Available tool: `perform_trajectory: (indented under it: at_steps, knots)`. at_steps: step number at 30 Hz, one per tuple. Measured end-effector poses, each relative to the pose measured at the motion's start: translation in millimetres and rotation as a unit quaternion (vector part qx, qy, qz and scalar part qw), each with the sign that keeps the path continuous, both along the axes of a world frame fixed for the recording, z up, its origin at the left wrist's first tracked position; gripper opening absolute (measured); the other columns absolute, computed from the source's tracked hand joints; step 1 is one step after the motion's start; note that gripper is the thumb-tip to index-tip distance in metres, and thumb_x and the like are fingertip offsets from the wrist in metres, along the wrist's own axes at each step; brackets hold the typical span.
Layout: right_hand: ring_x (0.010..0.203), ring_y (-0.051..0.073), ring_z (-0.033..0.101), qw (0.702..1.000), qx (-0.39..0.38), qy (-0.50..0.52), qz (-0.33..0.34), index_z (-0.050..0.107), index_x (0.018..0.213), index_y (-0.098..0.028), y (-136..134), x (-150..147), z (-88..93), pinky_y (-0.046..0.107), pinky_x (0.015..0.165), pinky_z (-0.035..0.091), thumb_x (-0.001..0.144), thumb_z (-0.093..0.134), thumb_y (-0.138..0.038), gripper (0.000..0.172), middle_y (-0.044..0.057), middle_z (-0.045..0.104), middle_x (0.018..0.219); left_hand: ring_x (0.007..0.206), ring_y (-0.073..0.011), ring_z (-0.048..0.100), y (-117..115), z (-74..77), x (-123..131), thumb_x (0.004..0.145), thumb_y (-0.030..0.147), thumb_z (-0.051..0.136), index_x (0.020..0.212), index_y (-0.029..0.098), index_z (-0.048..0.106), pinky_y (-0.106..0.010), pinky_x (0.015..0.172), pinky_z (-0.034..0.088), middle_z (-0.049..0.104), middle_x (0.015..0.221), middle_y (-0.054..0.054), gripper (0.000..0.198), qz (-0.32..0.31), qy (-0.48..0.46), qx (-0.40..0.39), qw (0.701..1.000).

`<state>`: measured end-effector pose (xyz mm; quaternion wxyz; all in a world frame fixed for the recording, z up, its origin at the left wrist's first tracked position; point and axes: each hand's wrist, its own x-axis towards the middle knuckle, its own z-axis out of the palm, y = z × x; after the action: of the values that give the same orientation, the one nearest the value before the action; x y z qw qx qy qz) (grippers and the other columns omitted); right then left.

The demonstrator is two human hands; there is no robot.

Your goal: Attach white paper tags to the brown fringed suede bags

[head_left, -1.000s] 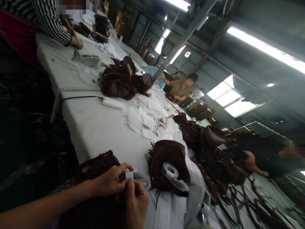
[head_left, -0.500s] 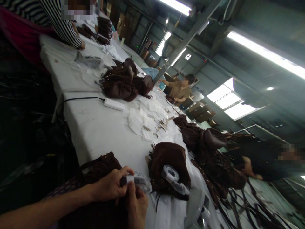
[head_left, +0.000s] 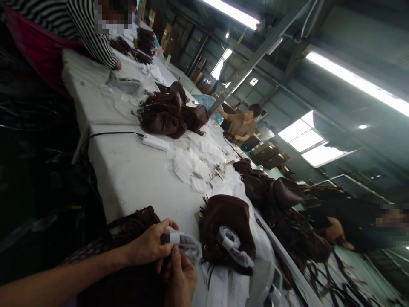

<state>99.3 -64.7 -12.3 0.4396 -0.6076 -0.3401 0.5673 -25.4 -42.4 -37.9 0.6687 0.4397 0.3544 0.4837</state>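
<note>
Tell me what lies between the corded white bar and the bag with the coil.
White papers and some white cloth, in the head view.

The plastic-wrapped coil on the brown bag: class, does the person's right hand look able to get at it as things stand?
Probably yes: the coil lies in the open on the brown bag, close by the right hand, though that hand is occupied at the white-banded strip.

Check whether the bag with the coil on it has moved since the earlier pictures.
No: the bag keeps its place against the white papers on the table; the view itself shifted.
</note>
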Motion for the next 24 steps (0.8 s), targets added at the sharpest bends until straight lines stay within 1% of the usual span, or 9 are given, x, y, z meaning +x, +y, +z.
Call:
perform_trajectory:
  at_steps: [3,6,8,10,14,16,18,21,24]
  knots:
    - [0.035,0.003,0.031,1.0,0.001,0.008,-0.005,0.065,0.063,-0.013,-0.6,-2.0,0.1,0.017,0.037,0.022,0.053,0.077,-0.063,0.052,-0.007,0.041,0.04,0.038,-0.0109,0.061,-0.4,-1.1,1.0,0.081,0.014,0.05,0.109,0.021,0.041,-0.015,0.031,0.044,0.064,0.076,0.002,0.031,0.006,-0.013,0.004,1.0]
    - [0.034,0.002,0.028,0.999,-0.011,0.043,-0.009,0.06,0.059,-0.014,-0.2,-1.2,-3.0,0.016,0.036,0.02,0.052,0.079,-0.061,0.051,-0.009,0.038,0.039,0.038,-0.0116,0.062,-2.2,-0.1,2.0,0.081,0.014,0.05,0.11,0.021,0.04,-0.015,0.031,0.045,0.066,0.076,0.001,0.031,0.016,-0.008,0.007,1.0]
    - [0.034,0.001,0.027,0.997,-0.024,0.068,-0.019,0.058,0.061,-0.015,0.6,0.3,-6.4,0.015,0.036,0.018,0.049,0.081,-0.058,0.051,-0.009,0.039,0.039,0.038,-0.0116,0.062,-3.5,1.2,2.1,0.081,0.013,0.05,0.109,0.021,0.04,-0.014,0.031,0.045,0.067,0.077,0.001,0.031,0.022,0.002,0.006,1.0]
    - [0.033,0.001,0.028,0.996,-0.03,0.076,-0.024,0.059,0.069,-0.015,1.1,1.7,-11.3,0.014,0.035,0.018,0.049,0.083,-0.056,0.052,-0.01,0.041,0.04,0.039,-0.0113,0.063,-4.4,1.6,1.4,0.081,0.012,0.049,0.109,0.021,0.04,-0.013,0.031,0.044,0.068,0.078,0.0,0.031,0.021,0.007,0.01,1.0]
    - [0.032,0.003,0.029,0.998,-0.027,0.043,-0.027,0.06,0.083,-0.014,1.1,2.7,-26.7,0.015,0.034,0.019,0.054,0.08,-0.053,0.053,-0.012,0.04,0.037,0.039,-0.0104,0.063,-4.5,-1.4,-0.9,0.082,0.012,0.046,0.111,0.021,0.039,-0.013,0.031,0.045,0.068,0.086,-0.001,0.032,0.004,-0.022,0.016,1.0]
    - [0.033,0.003,0.032,0.998,-0.021,0.028,-0.043,0.058,0.081,-0.015,1.9,1.8,-34.4,0.015,0.035,0.023,0.057,0.078,-0.049,0.046,-0.011,0.041,0.039,0.039,-0.0105,0.063,-3.8,-3.1,-1.6,0.082,0.012,0.046,0.112,0.021,0.039,-0.014,0.032,0.045,0.068,0.084,-0.001,0.032,-0.011,-0.029,0.022,0.999]
    - [0.035,0.004,0.035,0.998,-0.011,0.018,-0.059,0.057,0.08,-0.015,3.1,0.4,-39.0,0.016,0.037,0.025,0.06,0.075,-0.045,0.04,-0.011,0.043,0.041,0.038,-0.0103,0.062,-2.5,-3.4,-2.2,0.081,0.013,0.047,0.111,0.02,0.04,-0.013,0.031,0.044,0.068,0.083,-0.001,0.031,-0.01,-0.029,0.02,0.999]
    - [0.034,0.004,0.032,0.998,-0.013,0.005,-0.061,0.058,0.093,-0.015,4.0,-0.8,-38.6,0.016,0.036,0.022,0.064,0.071,-0.044,0.043,-0.012,0.04,0.039,0.035,-0.0092,0.06,1.1,-2.1,-4.2,0.082,0.014,0.047,0.109,0.02,0.041,-0.012,0.028,0.039,0.066,0.084,0.0,0.029,0.019,-0.039,-0.009,0.999]
    - [0.034,0.005,0.03,0.999,0.009,0.009,-0.05,0.058,0.099,-0.012,2.0,-0.4,-32.1,0.017,0.036,0.019,0.069,0.066,-0.047,0.047,-0.012,0.039,0.038,0.034,-0.0101,0.06,5.6,-2.0,-7.5,0.082,0.016,0.046,0.11,0.02,0.042,-0.013,0.028,0.039,0.062,0.077,0.004,0.029,0.015,-0.048,-0.028,0.998]
